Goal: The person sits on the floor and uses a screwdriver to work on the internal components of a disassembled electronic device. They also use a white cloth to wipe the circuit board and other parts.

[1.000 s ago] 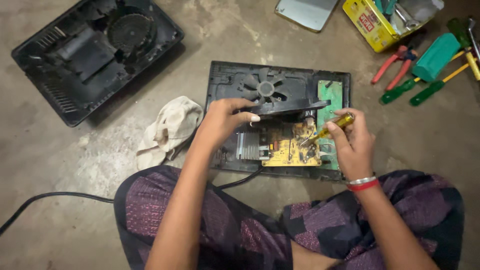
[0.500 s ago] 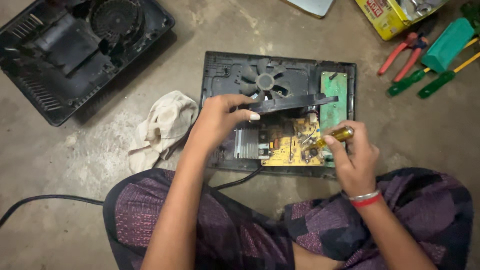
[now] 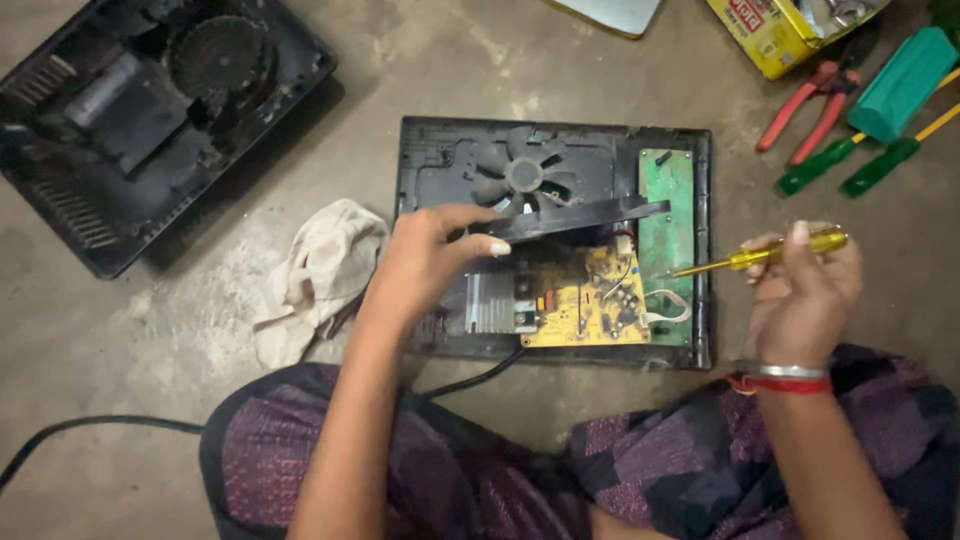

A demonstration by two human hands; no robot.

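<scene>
Hands: two. Left hand [image 3: 425,265] is gripping a flat black plate [image 3: 575,220] by its near-left end, fingers curled over the top edge, lifting it tilted above the open case [image 3: 430,160]. Right hand [image 3: 805,290] is closed round a yellow-handled screwdriver [image 3: 760,255], shaft pointing to 9 o'clock, tip just off the case's right rim.

Cases: two. The open one is sitting at centre; a second black shell [image 3: 150,120] is lying at 10 o'clock, well apart.

Inside the open case: one fan [image 3: 525,175] at 12 o'clock, partly under the plate; one yellow board [image 3: 590,300] at 6 o'clock; one green board [image 3: 667,230] along the 3 o'clock wall; one ribbed metal block [image 3: 490,300] left of the yellow board.

Tools at 2 o'clock: one red-handled pliers [image 3: 810,105], two green-handled drivers [image 3: 860,160], one teal block [image 3: 900,85].

Cloth: one, pale rag [image 3: 320,275], touching the case's left edge at 9 o'clock.

Cord: one black cable [image 3: 90,430] running off at 8 o'clock.

Room: bare floor [image 3: 400,70] is showing between the two cases and between case and tools; the knees are crowding the near edge.

Packages: one yellow box [image 3: 775,30] with a red label patch, open-topped, at 1 o'clock, cut by the frame; one pale flat sheet [image 3: 610,12] at 12 o'clock, mostly out of frame.
</scene>
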